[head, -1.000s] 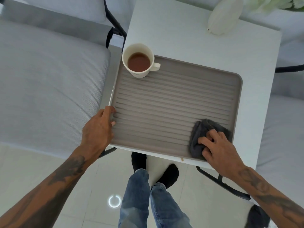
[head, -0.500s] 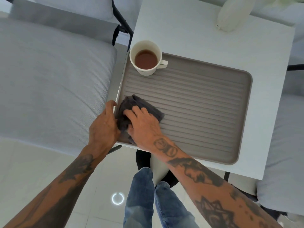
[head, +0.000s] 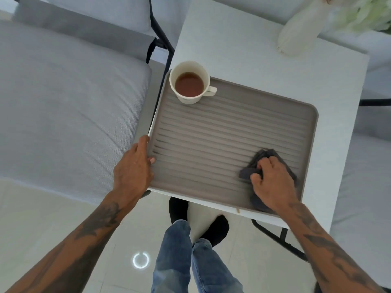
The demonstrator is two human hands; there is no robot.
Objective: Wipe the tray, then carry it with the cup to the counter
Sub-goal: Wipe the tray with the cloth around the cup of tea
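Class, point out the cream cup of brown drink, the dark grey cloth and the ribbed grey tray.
Cream cup of brown drink [head: 206, 78]: head view, rim.
Dark grey cloth [head: 246, 174]: head view, left corner.
Ribbed grey tray [head: 222, 132]: head view, bare ribbed middle.

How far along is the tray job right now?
Wiping is in hand: the right hand grips the dark grey cloth on the ribbed grey tray, the left hand holding its edge. Nothing looks finished. The white cup of brown drink and tray remain uncarried.
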